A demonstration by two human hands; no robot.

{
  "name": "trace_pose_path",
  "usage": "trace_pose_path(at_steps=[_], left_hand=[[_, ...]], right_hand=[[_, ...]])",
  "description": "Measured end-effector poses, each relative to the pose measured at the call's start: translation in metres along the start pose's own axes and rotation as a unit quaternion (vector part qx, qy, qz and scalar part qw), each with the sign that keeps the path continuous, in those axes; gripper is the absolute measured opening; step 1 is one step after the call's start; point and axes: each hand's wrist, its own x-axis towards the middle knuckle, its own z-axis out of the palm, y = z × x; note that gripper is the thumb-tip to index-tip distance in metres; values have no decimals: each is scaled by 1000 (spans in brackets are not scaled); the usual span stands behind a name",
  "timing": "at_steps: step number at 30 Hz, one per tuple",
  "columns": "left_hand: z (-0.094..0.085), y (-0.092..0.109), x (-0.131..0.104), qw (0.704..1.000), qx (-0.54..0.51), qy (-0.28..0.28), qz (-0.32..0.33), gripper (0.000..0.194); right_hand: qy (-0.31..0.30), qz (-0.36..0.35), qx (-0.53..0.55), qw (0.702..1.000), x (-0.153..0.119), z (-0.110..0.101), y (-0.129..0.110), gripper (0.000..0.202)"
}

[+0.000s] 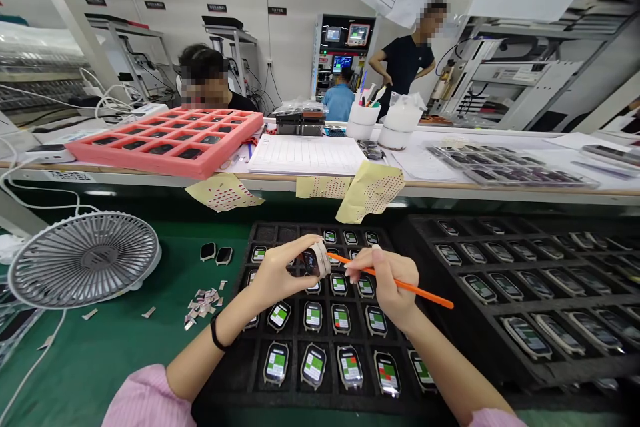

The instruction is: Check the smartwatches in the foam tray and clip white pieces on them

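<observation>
My left hand (283, 270) pinches a smartwatch (315, 260) by its edges, tilted so that its dark screen partly shows. In my right hand (387, 280) is a thin orange stick (425, 293), held like a pen. The stick's far tip meets or nearly meets the side of the watch; I cannot tell which. Both hands are above a black foam tray (295, 403) of smartwatches in separate compartments. Many of their screens are lit with green and white blocks, like the watch (314, 363) in the front row, and a few show red or orange.
A second black tray (505, 310) of watches lies to the right. On the green mat, left, are two watches (224, 255), a pile of small pieces (203, 307) and a white fan (90, 257). A shelf edge with hanging yellow sheets (373, 190) and a pink foam tray (220, 163) stands ahead.
</observation>
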Motion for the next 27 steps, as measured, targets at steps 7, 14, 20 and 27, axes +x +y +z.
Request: trace_pose_path(at_steps=[7,14,20,27], left_hand=[[-1,6,3,1000,-4,-14,-21,56],[-2,5,2,1000,-9,-15,-18,60],[-2,3,1,1000,-4,-17,-9,59],[-3,-1,4,999,19,-31,-15,52]], right_hand=[[-5,17,29,999,2,-1,-3,47],[-30,23,46,998,1,0,-5,47],[-29,19,45,998,0,2,-3,44],[-22,55,67,996,2,7,6,46]])
